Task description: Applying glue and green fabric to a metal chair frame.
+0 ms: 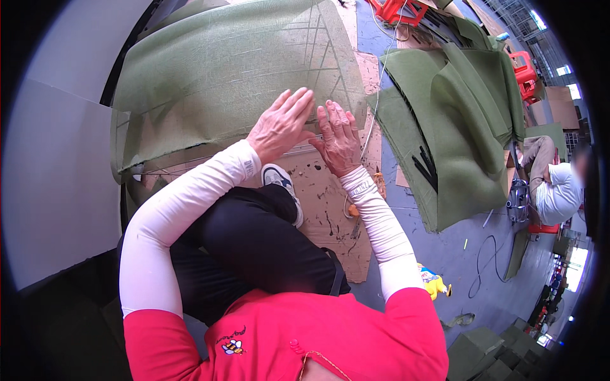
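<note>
A large sheet of green mesh [235, 70], see-through in places and marked with dark crossing lines, spreads out in front of me. My left hand [283, 125] lies over its near right part, palm down, with the fingers stretched out and held side by side. Close beside it, my right hand [338, 138] is flat too, its fingers pointing away from me over the sheet's near edge. The thumbs of both hands come near each other. Neither hand appears to hold anything, though what is under the palms is hidden. A thin rod [298, 150] runs along the near edge.
Stained cardboard [330, 216] covers the floor by my shoe [279, 181]. To the right lies a heap of folded green mesh [470, 127] with black strips [424, 166]. A white cord [379, 95] crosses between. Red stools [399, 11] and a seated person [556, 190] are farther off.
</note>
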`<action>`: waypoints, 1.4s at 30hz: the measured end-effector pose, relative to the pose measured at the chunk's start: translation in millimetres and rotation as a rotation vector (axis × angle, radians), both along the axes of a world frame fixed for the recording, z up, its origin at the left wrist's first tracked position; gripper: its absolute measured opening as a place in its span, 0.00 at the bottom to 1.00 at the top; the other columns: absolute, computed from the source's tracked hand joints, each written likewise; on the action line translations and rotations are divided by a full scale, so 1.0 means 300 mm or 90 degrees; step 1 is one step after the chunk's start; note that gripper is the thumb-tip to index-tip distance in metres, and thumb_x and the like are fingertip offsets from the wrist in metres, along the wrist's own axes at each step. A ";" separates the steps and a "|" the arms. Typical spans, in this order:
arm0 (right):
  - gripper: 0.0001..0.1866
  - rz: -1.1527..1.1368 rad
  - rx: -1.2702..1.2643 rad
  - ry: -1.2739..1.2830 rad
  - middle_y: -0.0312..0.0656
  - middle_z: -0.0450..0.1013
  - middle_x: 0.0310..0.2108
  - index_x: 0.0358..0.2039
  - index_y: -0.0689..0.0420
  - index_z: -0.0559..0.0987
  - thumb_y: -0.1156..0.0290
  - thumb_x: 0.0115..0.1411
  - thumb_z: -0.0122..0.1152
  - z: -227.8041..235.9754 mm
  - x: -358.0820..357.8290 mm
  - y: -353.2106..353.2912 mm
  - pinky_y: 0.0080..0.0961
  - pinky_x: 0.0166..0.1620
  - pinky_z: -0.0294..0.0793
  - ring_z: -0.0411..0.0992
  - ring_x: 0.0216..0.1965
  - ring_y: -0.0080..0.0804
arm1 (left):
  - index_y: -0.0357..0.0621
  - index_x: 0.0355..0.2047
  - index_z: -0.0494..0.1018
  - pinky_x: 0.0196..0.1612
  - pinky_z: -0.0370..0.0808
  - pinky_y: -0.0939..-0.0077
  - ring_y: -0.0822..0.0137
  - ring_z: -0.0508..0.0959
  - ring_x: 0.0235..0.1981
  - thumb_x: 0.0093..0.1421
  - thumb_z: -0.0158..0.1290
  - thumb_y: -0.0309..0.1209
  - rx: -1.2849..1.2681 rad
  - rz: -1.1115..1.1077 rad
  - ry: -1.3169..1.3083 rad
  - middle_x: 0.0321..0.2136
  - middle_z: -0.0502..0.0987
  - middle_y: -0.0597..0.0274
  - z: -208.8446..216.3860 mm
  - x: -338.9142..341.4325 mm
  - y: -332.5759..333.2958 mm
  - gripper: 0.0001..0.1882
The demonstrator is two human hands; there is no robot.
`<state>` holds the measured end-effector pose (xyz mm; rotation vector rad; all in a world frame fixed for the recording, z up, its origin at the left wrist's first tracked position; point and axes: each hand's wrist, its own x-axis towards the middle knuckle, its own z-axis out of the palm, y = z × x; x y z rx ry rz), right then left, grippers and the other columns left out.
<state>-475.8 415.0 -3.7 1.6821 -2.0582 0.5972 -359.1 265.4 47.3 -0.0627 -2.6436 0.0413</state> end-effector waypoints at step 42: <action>0.36 -0.032 0.014 0.016 0.47 0.61 0.58 0.60 0.62 0.61 0.54 0.57 0.56 0.002 0.006 -0.016 0.39 0.63 0.53 0.58 0.61 0.41 | 0.33 0.59 0.59 0.56 0.69 0.67 0.58 0.72 0.54 0.60 0.49 0.39 0.025 0.102 -0.061 0.51 0.73 0.51 -0.060 0.118 -0.049 0.31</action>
